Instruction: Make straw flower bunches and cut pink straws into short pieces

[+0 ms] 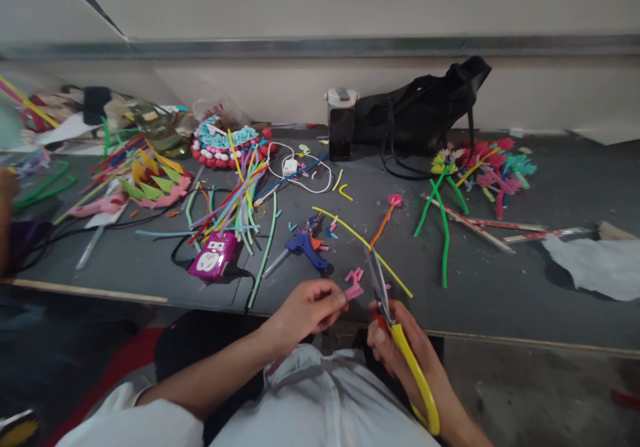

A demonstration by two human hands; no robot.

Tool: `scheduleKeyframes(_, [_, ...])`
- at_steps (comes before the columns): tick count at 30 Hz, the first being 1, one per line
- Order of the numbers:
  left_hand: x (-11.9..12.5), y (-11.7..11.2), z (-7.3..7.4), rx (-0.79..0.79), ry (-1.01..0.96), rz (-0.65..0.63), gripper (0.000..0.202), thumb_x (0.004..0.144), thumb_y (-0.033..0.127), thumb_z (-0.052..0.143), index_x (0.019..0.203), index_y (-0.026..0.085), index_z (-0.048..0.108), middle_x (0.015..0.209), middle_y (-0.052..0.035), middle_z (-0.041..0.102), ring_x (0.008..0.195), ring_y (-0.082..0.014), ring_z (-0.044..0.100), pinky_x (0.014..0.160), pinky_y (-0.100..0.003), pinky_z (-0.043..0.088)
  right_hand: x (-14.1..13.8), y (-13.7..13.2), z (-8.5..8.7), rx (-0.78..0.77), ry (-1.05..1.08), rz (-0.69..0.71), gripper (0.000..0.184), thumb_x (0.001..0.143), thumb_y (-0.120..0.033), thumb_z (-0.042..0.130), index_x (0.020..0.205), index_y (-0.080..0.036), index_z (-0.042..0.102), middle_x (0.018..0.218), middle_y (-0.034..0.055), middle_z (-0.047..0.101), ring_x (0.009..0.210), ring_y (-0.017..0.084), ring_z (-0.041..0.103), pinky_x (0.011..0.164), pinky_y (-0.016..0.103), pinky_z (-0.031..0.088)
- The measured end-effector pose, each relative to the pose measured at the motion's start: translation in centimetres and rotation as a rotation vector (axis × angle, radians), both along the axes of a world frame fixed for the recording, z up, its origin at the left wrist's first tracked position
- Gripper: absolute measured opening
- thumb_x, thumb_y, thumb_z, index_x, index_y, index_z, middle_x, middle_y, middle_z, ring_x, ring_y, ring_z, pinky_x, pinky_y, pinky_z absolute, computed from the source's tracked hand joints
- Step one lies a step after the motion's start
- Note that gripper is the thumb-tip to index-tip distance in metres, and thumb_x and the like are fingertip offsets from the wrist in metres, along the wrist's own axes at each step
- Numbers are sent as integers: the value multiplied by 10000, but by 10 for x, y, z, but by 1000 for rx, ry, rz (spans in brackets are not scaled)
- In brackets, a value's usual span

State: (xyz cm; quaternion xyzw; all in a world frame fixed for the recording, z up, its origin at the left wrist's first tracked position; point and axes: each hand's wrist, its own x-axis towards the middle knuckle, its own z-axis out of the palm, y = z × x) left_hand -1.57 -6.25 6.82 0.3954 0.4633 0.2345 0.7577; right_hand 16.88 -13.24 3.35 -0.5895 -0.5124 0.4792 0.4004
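Between thumb and fingers, my left hand (315,310) pinches a small pink strip cut into narrow tabs (355,286), held just above the table's front edge. My right hand (403,347) grips a pair of scissors (379,286) with yellow and red handles, its blades pointing away from me and apart from the pink piece. Past the blade tips lie a long yellow stem (360,237) and an orange stem topped with a pink flower (387,217). A blue glue gun (306,246) rests left of them among small colored scraps.
A purple power socket box (214,257) and a bundle of colored stems (240,197) are on the left. At the back stand a phone (341,134) and a black bag (415,117). Finished-looking flowers (495,167) and white cloth-like material (595,267) lie right. Another person's hand (6,194) shows far left.
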Motion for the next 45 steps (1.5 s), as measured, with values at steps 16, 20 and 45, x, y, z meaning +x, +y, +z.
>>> scheduleKeyframes(16, [6, 6, -1, 15, -48, 64, 288, 806, 417, 614, 753, 138, 564, 485, 73, 395, 406, -31, 236, 397, -200, 136, -6, -8, -21, -48, 17, 203, 667, 760, -759, 509, 1117, -197, 462, 683, -9, 554, 538, 131, 516, 492, 230, 426])
scheduleKeyframes(20, [6, 6, -1, -2, -42, 58, 281, 795, 406, 625, 745, 137, 564, 483, 74, 393, 409, -30, 238, 397, -193, 139, -4, -7, -22, -32, -6, 230, 647, 777, -741, 506, 1130, -200, 457, 682, -13, 551, 535, 128, 516, 475, 223, 414])
scheduleKeyframes(45, [9, 4, -1, -25, -36, 33, 282, 736, 400, 641, 705, 154, 506, 462, 79, 402, 396, -25, 232, 403, -199, 110, -3, -7, -31, 35, -52, 247, 525, 829, -617, 546, 1133, -191, 501, 681, -13, 554, 537, 129, 529, 489, 215, 442])
